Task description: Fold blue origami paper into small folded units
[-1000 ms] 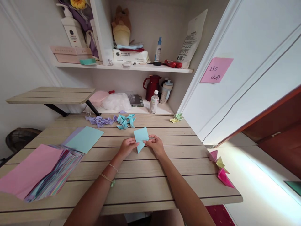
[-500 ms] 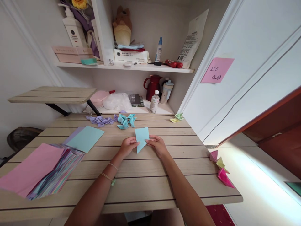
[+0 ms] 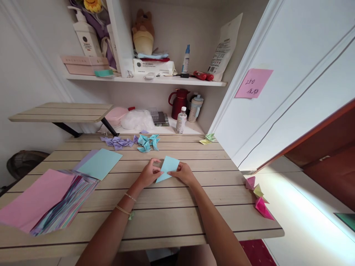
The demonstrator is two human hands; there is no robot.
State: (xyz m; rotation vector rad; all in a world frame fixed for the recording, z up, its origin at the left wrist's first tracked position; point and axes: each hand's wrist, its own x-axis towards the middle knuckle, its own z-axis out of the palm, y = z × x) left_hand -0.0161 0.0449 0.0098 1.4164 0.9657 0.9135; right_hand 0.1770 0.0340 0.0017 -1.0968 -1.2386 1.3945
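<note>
A folded sheet of light-blue origami paper (image 3: 169,164) is held just above the middle of the desk, tilted, with a pointed lower-left corner. My right hand (image 3: 183,173) pinches its right side, thumb across the front and fingers behind. At the left edge, my left hand (image 3: 149,173) has its thumb against the paper; its fingers curl, and the index finger arches away from the sheet. Behind the hands lie folded blue paper pieces (image 3: 144,144) and folded purple pieces (image 3: 118,142).
A thick stack of coloured paper (image 3: 41,199) lies on the left, near a flat blue sheet (image 3: 102,164). Folded pink and yellow pieces (image 3: 262,208) line the desk's right edge. A green folded piece (image 3: 210,137) and a bottle (image 3: 181,121) stand farther back. A raised wooden shelf (image 3: 61,111) overhangs the back left.
The blue paper has turned clockwise and come slightly lower, its point now toward the lower left. My left hand's fingers have loosened from the sheet, while my right thumb reaches farther across it.
</note>
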